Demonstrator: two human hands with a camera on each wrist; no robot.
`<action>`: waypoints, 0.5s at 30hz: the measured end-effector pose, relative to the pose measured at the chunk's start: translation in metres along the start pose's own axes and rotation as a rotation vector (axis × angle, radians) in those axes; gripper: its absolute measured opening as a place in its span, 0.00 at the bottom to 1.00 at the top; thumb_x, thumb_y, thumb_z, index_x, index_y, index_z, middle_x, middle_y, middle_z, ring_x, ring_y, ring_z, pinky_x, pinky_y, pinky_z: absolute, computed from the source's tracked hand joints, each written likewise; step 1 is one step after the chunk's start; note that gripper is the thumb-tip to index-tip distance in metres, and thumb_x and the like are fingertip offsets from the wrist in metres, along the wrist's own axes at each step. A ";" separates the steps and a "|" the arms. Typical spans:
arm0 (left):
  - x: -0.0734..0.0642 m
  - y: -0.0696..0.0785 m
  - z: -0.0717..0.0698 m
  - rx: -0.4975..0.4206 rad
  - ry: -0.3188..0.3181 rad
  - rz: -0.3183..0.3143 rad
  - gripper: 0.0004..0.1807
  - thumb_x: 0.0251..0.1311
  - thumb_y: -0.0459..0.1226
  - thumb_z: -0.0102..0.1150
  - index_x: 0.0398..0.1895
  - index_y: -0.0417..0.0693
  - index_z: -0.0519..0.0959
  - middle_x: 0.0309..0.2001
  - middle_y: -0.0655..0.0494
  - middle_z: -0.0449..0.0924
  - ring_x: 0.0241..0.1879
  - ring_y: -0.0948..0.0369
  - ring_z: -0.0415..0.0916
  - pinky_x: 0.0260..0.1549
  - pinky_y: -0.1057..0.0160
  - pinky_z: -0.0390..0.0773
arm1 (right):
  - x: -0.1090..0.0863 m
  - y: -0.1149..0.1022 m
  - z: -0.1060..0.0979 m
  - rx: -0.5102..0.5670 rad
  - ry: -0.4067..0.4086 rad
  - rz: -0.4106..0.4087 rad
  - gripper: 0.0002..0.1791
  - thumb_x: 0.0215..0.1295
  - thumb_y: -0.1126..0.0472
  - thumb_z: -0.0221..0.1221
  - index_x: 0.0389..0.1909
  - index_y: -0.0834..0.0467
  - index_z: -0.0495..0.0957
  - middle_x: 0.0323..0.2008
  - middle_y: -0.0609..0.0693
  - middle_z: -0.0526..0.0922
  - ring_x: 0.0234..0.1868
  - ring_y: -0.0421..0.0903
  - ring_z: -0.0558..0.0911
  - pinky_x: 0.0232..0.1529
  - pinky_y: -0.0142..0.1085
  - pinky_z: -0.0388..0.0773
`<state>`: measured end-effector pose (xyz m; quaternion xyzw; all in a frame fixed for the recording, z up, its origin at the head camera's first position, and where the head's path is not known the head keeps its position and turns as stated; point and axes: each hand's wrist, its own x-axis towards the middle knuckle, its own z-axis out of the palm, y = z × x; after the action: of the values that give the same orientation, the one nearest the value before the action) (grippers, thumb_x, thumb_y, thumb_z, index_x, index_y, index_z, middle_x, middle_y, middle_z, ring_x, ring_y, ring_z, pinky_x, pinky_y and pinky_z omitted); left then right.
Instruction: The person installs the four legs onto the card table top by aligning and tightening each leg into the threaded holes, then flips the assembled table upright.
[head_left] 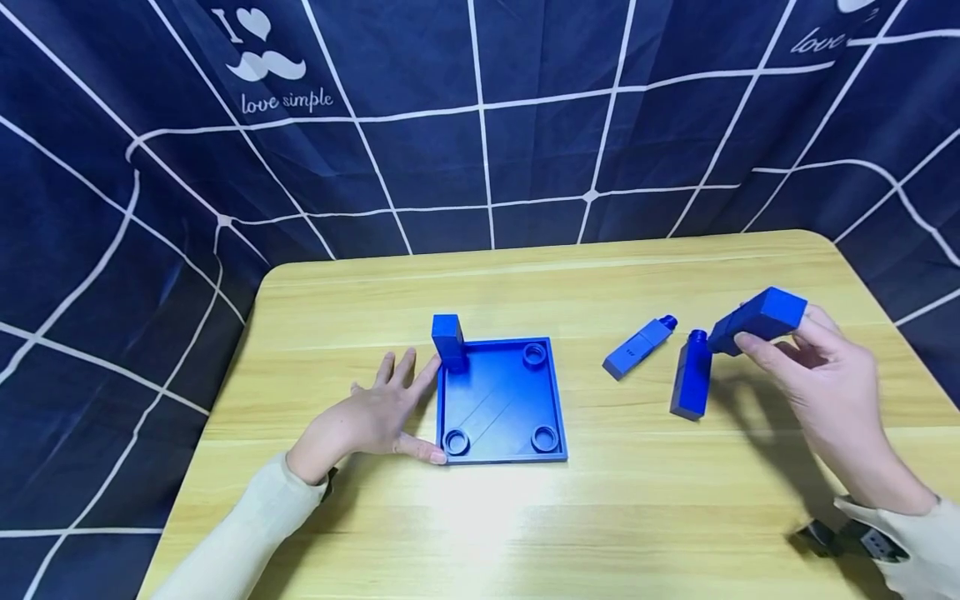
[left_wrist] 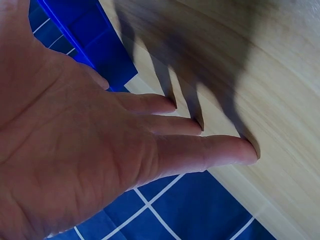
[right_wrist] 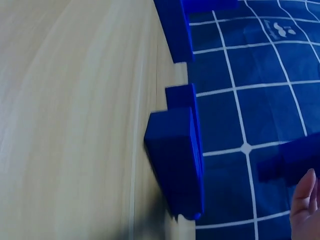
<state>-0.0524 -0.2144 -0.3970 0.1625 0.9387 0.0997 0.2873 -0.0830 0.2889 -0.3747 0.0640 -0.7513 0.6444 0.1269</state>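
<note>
A square blue tray-like base (head_left: 495, 400) with a raised rim lies on the table, with round sockets at three corners. At its far left corner a blue square post (head_left: 448, 340) stands upright. My left hand (head_left: 375, 417) is spread beside the base's left edge, its thumb and a finger touching the rim. Over the table's right side my right hand (head_left: 832, 375) pinches another blue post (head_left: 757, 319), held tilted above the surface. Just left of it lie two more posts, a nearer one (head_left: 690, 379) and a farther one (head_left: 637, 348), each with a round threaded-looking end.
The light wood table (head_left: 360, 292) is bounded at the back and sides by a dark blue curtain (head_left: 420, 167) with white grid lines. A dark device (head_left: 847, 537) is strapped at the right wrist.
</note>
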 end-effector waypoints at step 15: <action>0.000 -0.001 -0.001 0.006 -0.012 -0.006 0.78 0.52 0.77 0.68 0.91 0.58 0.30 0.87 0.33 0.27 0.83 0.27 0.30 0.59 0.09 0.52 | 0.004 0.000 0.024 0.187 -0.033 0.026 0.20 0.68 0.81 0.67 0.60 0.76 0.82 0.50 0.56 0.81 0.49 0.45 0.85 0.46 0.23 0.83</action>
<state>-0.0530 -0.2158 -0.3962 0.1613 0.9377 0.0953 0.2928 -0.0898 0.2655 -0.3765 0.0766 -0.6906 0.7122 0.0995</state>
